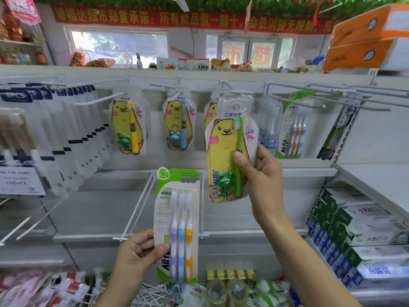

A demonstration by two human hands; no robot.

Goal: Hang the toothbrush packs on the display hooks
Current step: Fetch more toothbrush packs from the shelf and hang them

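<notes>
Your right hand point(261, 176) grips the bear pack point(230, 149) and holds it up at a hook point(230, 90) on the top rail. Your left hand point(139, 251) pinches the three-brush pack point(177, 218) lower down, before the shelf point(99, 235).

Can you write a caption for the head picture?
Right hand lifts bear pack toward hook; left hand holds three-brush pack.

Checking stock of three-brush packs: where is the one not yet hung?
Low centre of the head view: the left hand holds the three-brush pack, below the hanging bear packs.
</notes>
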